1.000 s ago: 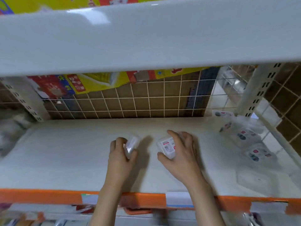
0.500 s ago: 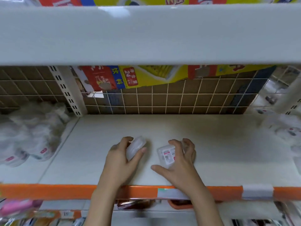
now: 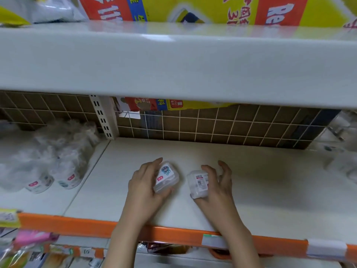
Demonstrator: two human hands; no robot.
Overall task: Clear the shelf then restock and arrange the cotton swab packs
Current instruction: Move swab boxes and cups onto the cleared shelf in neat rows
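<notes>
My left hand [image 3: 144, 185] grips a small clear cotton swab pack [image 3: 167, 176] with a blue and red label facing up, held just above the white shelf [image 3: 260, 190]. To its right, my right hand [image 3: 218, 187] holds a second clear cotton swab pack [image 3: 198, 183] with a barcode label, its fingers partly spread behind it. Both packs sit near the middle of the shelf, a little apart from each other. More clear packs [image 3: 343, 165] lie blurred at the shelf's far right.
A pile of white bagged goods [image 3: 46, 161] fills the neighbouring shelf bay on the left. An upright post [image 3: 103, 117] and a wire grid back [image 3: 212, 124] close the rear. The upper shelf [image 3: 173, 60] hangs low overhead. An orange front rail [image 3: 77, 225] edges the shelf.
The view has swung left, so the right-hand packs slid to the frame's edge. My left hand has turned its pack so the label faces up. My right hand's fingers have loosened.
</notes>
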